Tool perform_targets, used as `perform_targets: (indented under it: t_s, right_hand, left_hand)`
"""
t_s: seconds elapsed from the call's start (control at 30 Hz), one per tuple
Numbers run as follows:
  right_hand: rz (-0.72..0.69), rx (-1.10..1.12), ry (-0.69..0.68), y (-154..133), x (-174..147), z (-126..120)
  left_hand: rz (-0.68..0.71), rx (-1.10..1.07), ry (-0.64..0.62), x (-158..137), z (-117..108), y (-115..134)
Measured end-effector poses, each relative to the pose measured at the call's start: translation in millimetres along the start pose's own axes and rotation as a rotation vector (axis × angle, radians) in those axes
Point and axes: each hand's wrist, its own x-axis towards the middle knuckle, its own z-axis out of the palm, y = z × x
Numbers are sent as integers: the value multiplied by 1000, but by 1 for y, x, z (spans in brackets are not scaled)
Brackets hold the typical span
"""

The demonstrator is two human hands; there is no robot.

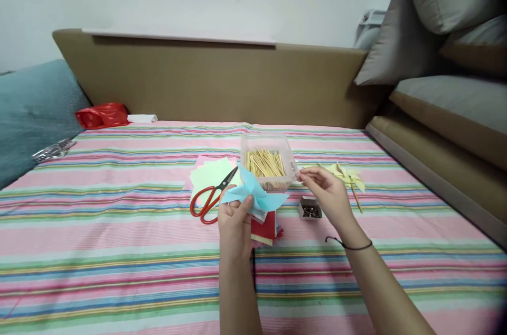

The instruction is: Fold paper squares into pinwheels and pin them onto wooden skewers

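Observation:
My left hand point(236, 219) pinches a light blue paper pinwheel point(255, 192) at its middle, thumb on top. My right hand point(322, 184) is beside the right front corner of a clear plastic box point(291, 166), thumb and fingertips together; anything between them is too small to make out. Thin wooden sticks point(263, 162) fill the box. Below my right hand sits a small open carton point(310, 209) of dark metal tacks. To its right lies a yellow pinwheel point(348, 175) on a stick, partly hidden by my hand.
Red-handled scissors point(212, 195) lie on pale green and pink paper sheets point(208, 170). Red paper point(264, 226) is stacked under the blue pinwheel. A striped cloth point(130, 240) covers the surface. Farther back lie a red plastic bag point(103, 115) and metal items point(54, 150). Cushions point(455, 97) border the right.

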Motion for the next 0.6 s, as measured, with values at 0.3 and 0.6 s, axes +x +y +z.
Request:
perform_targets:
  t_s: [0.3,0.6]
  right_hand:
    - [-28,-945,-421,-10,89,49]
    - [148,-1194,-508,-4,89,87]
  left_hand:
    - [-21,-85,14,-1,-6,12]
    - [-44,-92,13,0,-7,10]
